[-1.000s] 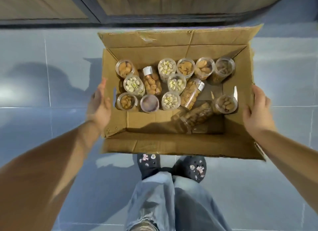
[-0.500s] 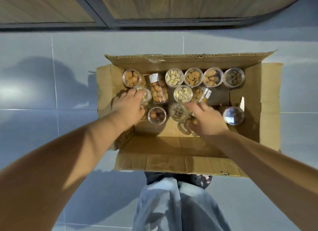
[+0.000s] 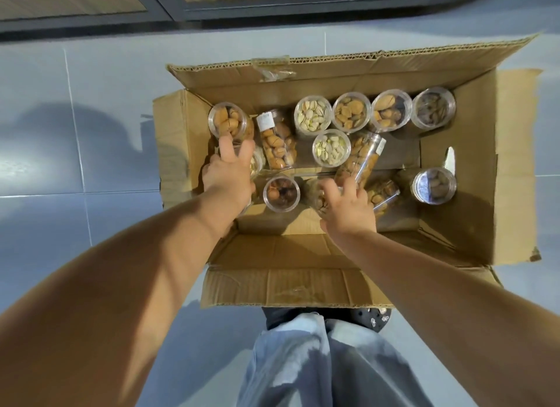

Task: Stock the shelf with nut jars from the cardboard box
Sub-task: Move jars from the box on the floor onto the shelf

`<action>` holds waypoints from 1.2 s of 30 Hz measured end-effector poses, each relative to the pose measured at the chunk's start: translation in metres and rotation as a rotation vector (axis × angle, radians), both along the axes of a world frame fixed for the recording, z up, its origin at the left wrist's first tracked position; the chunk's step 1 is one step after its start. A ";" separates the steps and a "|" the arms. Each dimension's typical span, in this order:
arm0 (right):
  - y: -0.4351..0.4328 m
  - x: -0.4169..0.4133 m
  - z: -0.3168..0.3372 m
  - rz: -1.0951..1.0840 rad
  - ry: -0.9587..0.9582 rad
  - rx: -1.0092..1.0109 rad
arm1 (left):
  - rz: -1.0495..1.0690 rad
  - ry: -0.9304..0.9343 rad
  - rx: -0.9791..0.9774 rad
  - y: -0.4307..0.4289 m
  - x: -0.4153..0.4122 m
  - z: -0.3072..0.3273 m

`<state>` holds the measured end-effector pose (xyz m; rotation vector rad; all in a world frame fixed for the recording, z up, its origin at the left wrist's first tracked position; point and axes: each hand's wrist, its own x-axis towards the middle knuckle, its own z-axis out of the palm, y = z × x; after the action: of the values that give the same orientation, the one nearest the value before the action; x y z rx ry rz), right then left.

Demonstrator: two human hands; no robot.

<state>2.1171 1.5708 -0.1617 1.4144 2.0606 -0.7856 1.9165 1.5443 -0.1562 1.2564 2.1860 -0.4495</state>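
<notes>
Fingers of the left hand (image 3: 228,176) lie spread and fairly straight over the top of a pistachio jar (image 3: 257,164) at the left end of the cardboard box (image 3: 472,194). The thumb is hidden, so I cannot tell whether they grip it. Just beyond the fingertips stands a jar of brown nuts (image 3: 227,120), and beside that a labelled jar (image 3: 275,140) lies on its side. A jar of dark nuts (image 3: 281,193) stands upright between the two hands. The right hand (image 3: 348,206) has its fingers curled, thumb apart, round a half-hidden jar (image 3: 315,196) in the near row, and its fingertips touch a tilted jar (image 3: 362,158). Four far-row jars (image 3: 351,112) stand along the far wall, with a second pistachio jar (image 3: 331,147) just in front of them. Right of the hand lies a toppled jar (image 3: 383,191), then an upright jar (image 3: 435,185) near the right wall. The box sits, flaps open, on grey floor tiles (image 3: 91,134).
</notes>
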 end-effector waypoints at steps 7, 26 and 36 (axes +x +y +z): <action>-0.012 0.023 0.043 -0.244 0.040 -0.056 | -0.065 -0.052 0.049 -0.024 -0.005 0.048; -0.029 -0.065 0.526 0.296 0.167 0.093 | -0.196 -0.056 0.095 -0.148 -0.051 0.557; -0.078 -0.234 0.739 0.598 0.371 0.404 | -0.049 0.128 0.478 -0.238 -0.203 0.737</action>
<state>1.8827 1.4923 0.5769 0.7665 2.8487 -0.4067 1.7130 1.3059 0.5806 1.5642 2.4664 -0.0184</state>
